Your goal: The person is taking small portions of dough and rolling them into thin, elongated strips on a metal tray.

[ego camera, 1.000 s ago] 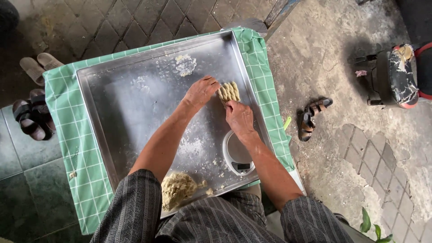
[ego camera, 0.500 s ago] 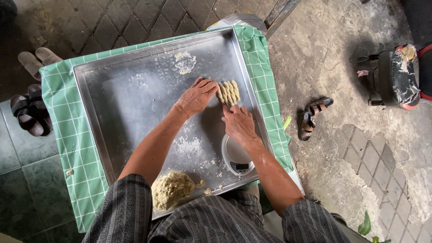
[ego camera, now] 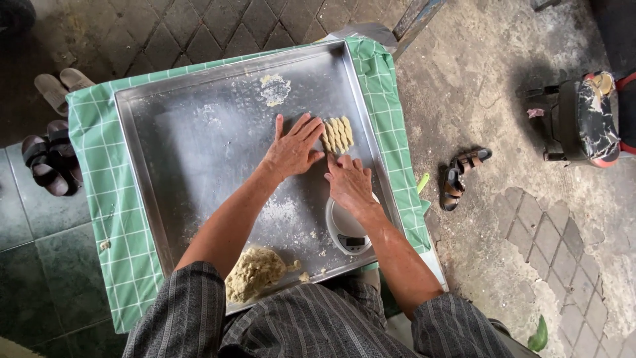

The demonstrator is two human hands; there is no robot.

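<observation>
A large metal tray (ego camera: 199,139) lies on a green checked cloth (ego camera: 99,199). Several small pale dough strips (ego camera: 338,134) sit in a tight row near the tray's right wall. My left hand (ego camera: 291,149) rests flat with fingers spread, its fingertips touching the left side of the strips. Just below the row, my right hand (ego camera: 348,182) lies palm down with its fingertips at the strips. Neither hand holds anything. A lump of yellowish dough (ego camera: 255,272) sits at the tray's near edge. A small white kitchen scale (ego camera: 348,232) stands under my right wrist.
Flour patches (ego camera: 275,89) dust the tray. Sandals (ego camera: 50,156) lie on the floor at left, another pair (ego camera: 460,176) on the concrete at right. A dark stool-like object (ego camera: 576,122) stands at far right. A green leaf (ego camera: 540,335) lies at the bottom right.
Both hands have stayed at the dough strips; the left hand's fingers have spread flatter. The view has shifted slightly.
</observation>
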